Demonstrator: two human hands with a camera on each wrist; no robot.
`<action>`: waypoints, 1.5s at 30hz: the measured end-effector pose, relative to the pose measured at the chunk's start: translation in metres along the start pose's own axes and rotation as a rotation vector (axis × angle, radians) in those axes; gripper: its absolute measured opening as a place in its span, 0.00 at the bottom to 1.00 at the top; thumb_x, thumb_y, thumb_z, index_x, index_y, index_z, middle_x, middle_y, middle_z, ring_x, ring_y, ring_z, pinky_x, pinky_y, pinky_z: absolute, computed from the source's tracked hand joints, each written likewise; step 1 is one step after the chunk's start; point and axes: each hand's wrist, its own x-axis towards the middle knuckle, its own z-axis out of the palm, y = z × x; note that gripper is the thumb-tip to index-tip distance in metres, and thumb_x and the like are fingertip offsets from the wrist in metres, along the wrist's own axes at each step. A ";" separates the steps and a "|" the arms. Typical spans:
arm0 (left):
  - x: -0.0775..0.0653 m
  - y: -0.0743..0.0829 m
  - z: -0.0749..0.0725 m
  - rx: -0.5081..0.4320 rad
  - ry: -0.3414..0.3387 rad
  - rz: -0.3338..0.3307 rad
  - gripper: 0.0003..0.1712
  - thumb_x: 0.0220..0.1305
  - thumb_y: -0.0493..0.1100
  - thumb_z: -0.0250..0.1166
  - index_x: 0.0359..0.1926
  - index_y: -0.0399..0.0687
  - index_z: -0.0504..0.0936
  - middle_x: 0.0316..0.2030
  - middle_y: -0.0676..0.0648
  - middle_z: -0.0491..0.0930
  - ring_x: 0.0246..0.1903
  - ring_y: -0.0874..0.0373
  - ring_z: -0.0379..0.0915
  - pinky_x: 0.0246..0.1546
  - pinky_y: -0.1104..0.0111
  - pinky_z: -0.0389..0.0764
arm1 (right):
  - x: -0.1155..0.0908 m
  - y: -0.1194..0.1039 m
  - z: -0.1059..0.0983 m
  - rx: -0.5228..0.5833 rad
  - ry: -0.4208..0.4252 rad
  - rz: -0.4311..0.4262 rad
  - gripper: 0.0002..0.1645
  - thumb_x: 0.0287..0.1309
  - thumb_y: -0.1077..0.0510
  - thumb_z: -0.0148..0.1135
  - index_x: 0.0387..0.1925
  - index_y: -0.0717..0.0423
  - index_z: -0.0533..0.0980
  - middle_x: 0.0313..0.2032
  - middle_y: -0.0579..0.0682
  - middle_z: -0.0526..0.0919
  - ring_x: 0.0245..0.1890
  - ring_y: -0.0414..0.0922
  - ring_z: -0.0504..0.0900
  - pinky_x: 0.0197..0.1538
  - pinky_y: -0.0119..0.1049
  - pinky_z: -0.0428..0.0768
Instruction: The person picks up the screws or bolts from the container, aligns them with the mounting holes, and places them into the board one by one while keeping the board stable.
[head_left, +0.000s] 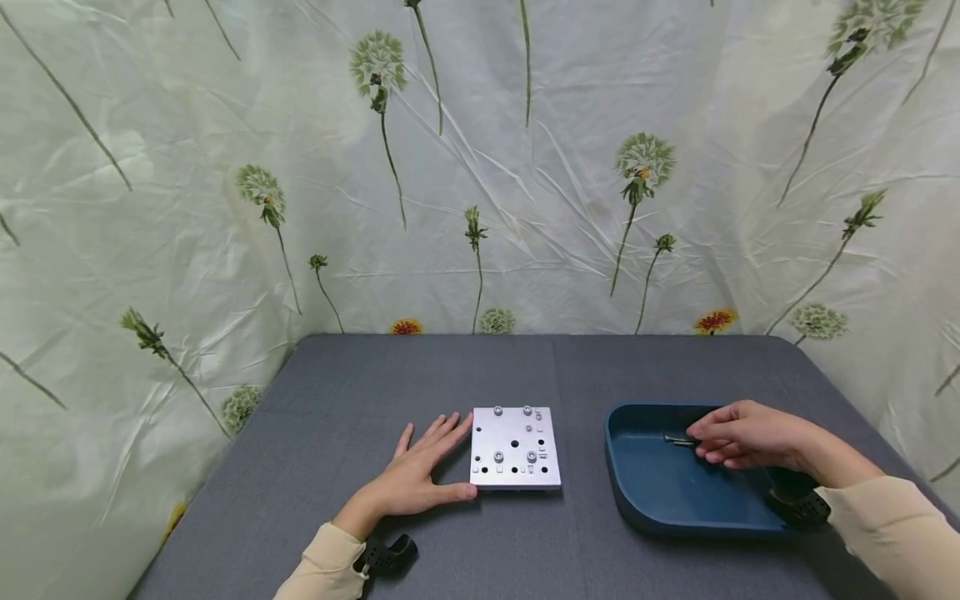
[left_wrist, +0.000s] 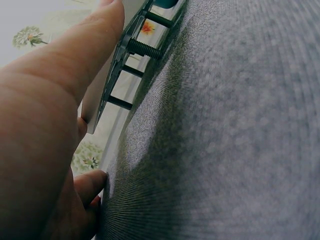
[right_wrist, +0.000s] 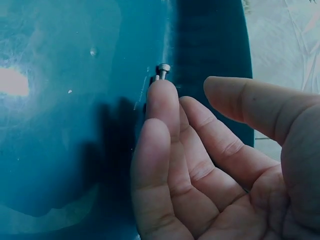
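Your left hand (head_left: 417,482), fingers spread, touches the left side of the plate (head_left: 491,436), midway between the table (head_left: 420,375)'s side edges. Your right hand (head_left: 761,435) is relaxed, thumb apart, over the tray (head_left: 675,496) near the right edge; screws (head_left: 681,441) at its fingertips.

A table (head_left: 375,379) under dark grey fabric, with rounded far corners, carries a blue tray (head_left: 660,496). To the left of the tray stands a silver plate (head_left: 491,429) (dark posts (left_wrist: 133,71) jut from its underside); a strip of fabric separates it from the tray.
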 end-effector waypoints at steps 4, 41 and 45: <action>-0.001 -0.001 0.000 -0.003 -0.001 -0.006 0.60 0.63 0.69 0.75 0.87 0.69 0.52 0.86 0.43 0.54 0.87 0.41 0.41 0.80 0.30 0.26 | 0.002 0.005 0.000 -0.012 -0.004 -0.012 0.24 0.82 0.55 0.54 0.65 0.72 0.77 0.38 0.45 0.90 0.35 0.35 0.87 0.40 0.30 0.87; 0.000 -0.001 -0.001 0.013 -0.010 -0.020 0.60 0.63 0.71 0.74 0.87 0.73 0.50 0.86 0.47 0.52 0.88 0.44 0.39 0.80 0.31 0.26 | 0.020 0.002 0.010 -0.025 -0.075 -0.044 0.17 0.78 0.63 0.57 0.57 0.73 0.81 0.37 0.45 0.89 0.37 0.35 0.87 0.43 0.29 0.88; 0.000 -0.001 -0.002 0.013 -0.008 -0.020 0.60 0.62 0.71 0.74 0.87 0.73 0.51 0.86 0.47 0.52 0.88 0.45 0.39 0.81 0.32 0.26 | 0.021 -0.001 0.012 -0.024 -0.098 -0.063 0.17 0.78 0.63 0.57 0.56 0.73 0.82 0.36 0.44 0.89 0.36 0.34 0.87 0.42 0.28 0.88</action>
